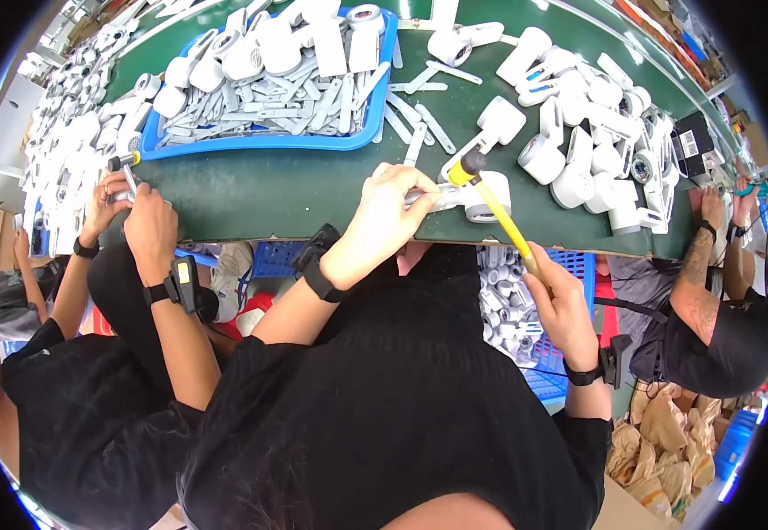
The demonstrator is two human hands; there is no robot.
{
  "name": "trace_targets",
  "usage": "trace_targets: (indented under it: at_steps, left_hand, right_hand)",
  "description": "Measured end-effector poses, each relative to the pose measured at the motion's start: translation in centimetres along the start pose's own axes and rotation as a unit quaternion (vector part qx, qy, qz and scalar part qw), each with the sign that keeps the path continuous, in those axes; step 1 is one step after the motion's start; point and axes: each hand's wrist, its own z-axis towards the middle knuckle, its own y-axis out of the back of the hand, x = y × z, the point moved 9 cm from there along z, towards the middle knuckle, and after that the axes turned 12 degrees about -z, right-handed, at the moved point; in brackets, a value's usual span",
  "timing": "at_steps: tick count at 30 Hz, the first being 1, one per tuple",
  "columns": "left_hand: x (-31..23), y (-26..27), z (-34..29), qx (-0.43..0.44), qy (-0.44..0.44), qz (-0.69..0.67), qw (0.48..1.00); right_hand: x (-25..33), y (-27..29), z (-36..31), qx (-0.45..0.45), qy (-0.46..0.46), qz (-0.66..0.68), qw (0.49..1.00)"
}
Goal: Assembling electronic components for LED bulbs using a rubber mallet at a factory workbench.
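Observation:
My left hand (384, 208) is closed on the narrow end of a white plastic device with a round head (488, 199), which lies at the near edge of the green table. In my right hand (562, 309) is a small mallet (509, 221) with a yellow handle and a black-tipped head. The mallet head is just over the device, between its round head and my left fingers; whether it touches cannot be told. Part of the device is hidden behind the mallet and my fingers. Another white device (497, 124) lies just beyond.
A blue tray (251, 141) holds many grey strips and white devices. More white devices (578, 168) are heaped at the right. Loose strips (435, 128) lie beside the tray. At the left, a co-worker's hands (145, 221) hold another mallet. A blue crate (547, 380) stands below the table.

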Motion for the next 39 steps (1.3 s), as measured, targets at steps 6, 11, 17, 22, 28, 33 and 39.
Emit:
trace_targets:
  at_steps: [6, 11, 17, 22, 28, 33, 39]
  left_hand:
    - [-2.3, 2.4, -1.2, -0.055, -0.050, 0.163, 0.984]
    - [-1.1, 2.1, -0.9, -0.017, -0.059, 0.133, 0.989]
    - [-0.6, 1.9, -0.9, -0.004, -0.048, 0.077, 0.996]
    - [-0.4, 1.9, -0.9, -0.003, -0.047, 0.064, 0.997]
    - [-0.1, 2.0, -0.9, -0.012, -0.041, 0.056, 0.998]
    - [0.1, 1.8, -0.8, -0.007, -0.031, 0.043, 0.999]
    - [0.6, 2.4, -1.5, -0.022, -0.021, 0.080, 0.996]
  right_hand:
    - [1.1, 0.8, -1.1, -0.087, 0.010, 0.045, 0.995]
    - [1.7, -0.4, -1.2, -0.024, 0.001, 0.032, 0.999]
    - [1.3, -1.9, -0.7, 0.042, -0.026, -0.014, 0.999]
    - [3.5, 1.0, -1.7, -0.134, 0.078, 0.028, 0.988]
    - [3.9, 0.1, -1.1, -0.049, 0.056, 0.018, 0.997]
    - [3.1, -2.1, -0.4, 0.048, 0.027, -0.027, 0.998]
    - [3.0, -2.0, 0.0, 0.015, 0.024, -0.005, 1.000]
